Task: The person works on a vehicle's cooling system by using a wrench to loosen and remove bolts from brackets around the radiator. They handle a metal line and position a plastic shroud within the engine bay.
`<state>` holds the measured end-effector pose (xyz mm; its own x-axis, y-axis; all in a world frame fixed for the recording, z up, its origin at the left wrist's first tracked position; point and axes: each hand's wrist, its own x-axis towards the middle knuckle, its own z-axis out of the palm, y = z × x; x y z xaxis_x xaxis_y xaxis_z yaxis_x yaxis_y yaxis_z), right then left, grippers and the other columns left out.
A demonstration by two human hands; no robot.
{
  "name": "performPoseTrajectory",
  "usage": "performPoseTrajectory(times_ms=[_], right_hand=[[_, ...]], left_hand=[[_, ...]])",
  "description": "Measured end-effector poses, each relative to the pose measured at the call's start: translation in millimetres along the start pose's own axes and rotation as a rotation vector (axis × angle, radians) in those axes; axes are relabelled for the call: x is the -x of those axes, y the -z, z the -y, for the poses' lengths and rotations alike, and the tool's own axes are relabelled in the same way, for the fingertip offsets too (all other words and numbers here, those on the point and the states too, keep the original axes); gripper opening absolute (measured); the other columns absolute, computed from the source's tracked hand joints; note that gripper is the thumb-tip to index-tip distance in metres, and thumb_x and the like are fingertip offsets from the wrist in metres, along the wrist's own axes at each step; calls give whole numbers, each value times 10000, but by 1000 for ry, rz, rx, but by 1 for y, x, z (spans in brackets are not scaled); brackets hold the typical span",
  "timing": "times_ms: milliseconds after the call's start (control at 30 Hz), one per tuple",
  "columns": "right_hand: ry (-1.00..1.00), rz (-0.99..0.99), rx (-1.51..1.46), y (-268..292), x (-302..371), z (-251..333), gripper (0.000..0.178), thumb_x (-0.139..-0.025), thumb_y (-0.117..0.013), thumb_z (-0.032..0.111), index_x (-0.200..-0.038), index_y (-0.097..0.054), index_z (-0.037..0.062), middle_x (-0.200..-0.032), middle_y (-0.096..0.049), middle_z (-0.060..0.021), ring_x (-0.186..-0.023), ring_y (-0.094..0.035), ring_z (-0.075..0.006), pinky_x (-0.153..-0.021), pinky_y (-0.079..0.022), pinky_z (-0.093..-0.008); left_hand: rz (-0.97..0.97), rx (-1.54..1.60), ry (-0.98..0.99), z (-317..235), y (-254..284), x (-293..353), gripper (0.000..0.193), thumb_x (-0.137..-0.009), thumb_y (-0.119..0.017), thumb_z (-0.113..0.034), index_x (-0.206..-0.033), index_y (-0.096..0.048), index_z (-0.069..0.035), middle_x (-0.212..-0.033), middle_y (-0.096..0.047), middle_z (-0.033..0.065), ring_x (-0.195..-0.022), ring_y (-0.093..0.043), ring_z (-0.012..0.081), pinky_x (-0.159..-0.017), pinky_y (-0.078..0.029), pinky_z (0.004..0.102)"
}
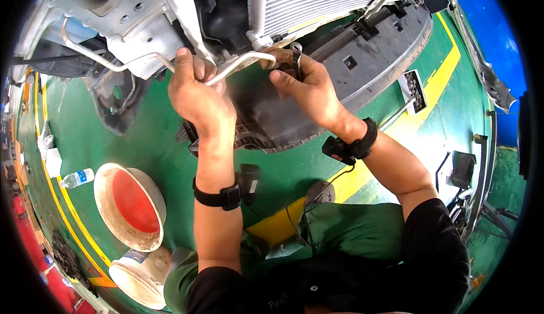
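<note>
Under the front of a car, my left hand (199, 90) is closed round a bent, silvery metal pipe (238, 63). The pipe runs from the car's underside at the left, through my fingers, up to my right hand (306, 82). A wrench (296, 59) stands upright in that right hand, its ring end showing above the fingers. The right fingertips are at the pipe's end; whether they pinch it is hard to tell. Just above both hands lies the lower corner of a finned radiator (334, 2).
A long black plastic panel (362, 67) lies beyond my hands. To the left stand a pale tub (102, 195) with red inside, a plastic bottle (77, 178) and a white bucket (136, 283). A small tray of parts (415, 91) sits right, near a yellow floor stripe (445, 76).
</note>
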<state>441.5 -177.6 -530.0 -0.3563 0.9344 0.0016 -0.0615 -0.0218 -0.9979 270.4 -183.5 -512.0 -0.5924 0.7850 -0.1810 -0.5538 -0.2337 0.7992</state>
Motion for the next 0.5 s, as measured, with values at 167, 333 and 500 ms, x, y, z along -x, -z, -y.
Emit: performPoseTrajectory(times_ms=[167, 333, 500], right_hand=[[-11, -187, 328, -3, 2, 7, 239, -921, -684, 62, -1153, -635, 36, -877, -625, 57, -678, -493, -28, -604, -425, -195], [60, -322, 628, -4, -1, 18, 340, -826, -759, 189, -1100, -636, 30, -741, -642, -115, -651, -625, -202, -622, -504, -348], [106, -317, 700, 3, -5, 9, 400, -810, -801, 222, -1095, -628, 1, -817, -686, -140, -683, -649, -242, -664, -531, -347]], left_hand=[[49, -53, 42, -2, -7, 4, 401, -983, -521, -237, -636, -340, -148, -573, -337, -1, -394, -281, 121, -400, -217, 270], [91, -41, 68, -6, -5, 5, 400, -977, -512, -238, -629, -354, -118, -581, -371, 13, -427, -289, 112, -405, -215, 268], [118, -51, 69, -6, -2, 2, 383, -974, -519, -233, -646, -368, -104, -602, -390, 14, -422, -289, 112, -405, -214, 269]])
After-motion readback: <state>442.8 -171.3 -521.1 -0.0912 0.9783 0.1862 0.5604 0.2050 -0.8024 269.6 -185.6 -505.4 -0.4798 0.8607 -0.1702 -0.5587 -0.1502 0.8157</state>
